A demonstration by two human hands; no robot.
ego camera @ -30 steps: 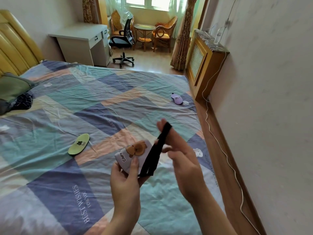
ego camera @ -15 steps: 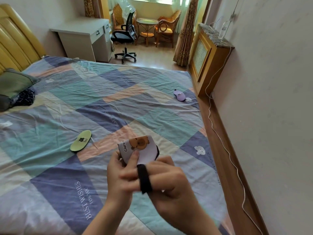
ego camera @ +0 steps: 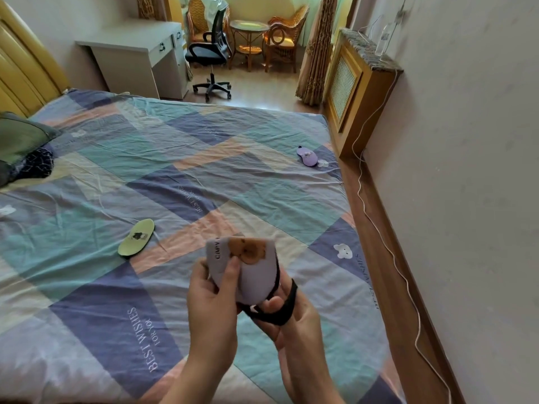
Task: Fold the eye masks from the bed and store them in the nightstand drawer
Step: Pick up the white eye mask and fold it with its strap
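Note:
A folded lilac eye mask [ego camera: 250,269] printed with a brown animal is held upright above the bed. My left hand [ego camera: 213,298] pinches its left side, thumb on the front. My right hand [ego camera: 287,319] cups its lower right, with the mask's black strap [ego camera: 284,310] looped around the fingers. A green eye mask [ego camera: 136,237] lies flat on the quilt to the left. A purple eye mask [ego camera: 306,155] lies near the bed's far right edge. No nightstand drawer is in view.
The patchwork quilt [ego camera: 180,182] covers the bed. A dark pillow [ego camera: 20,141] lies by the yellow headboard at left. Beyond the bed stand a white desk [ego camera: 137,53] and an office chair [ego camera: 211,53]. A wooden cabinet [ego camera: 358,91] and a white cable [ego camera: 388,243] line the right wall.
The strap, first stretched upward by my right hand, has been brought down and wrapped under the folded mask. My right hand moved from in front of the mask to below it.

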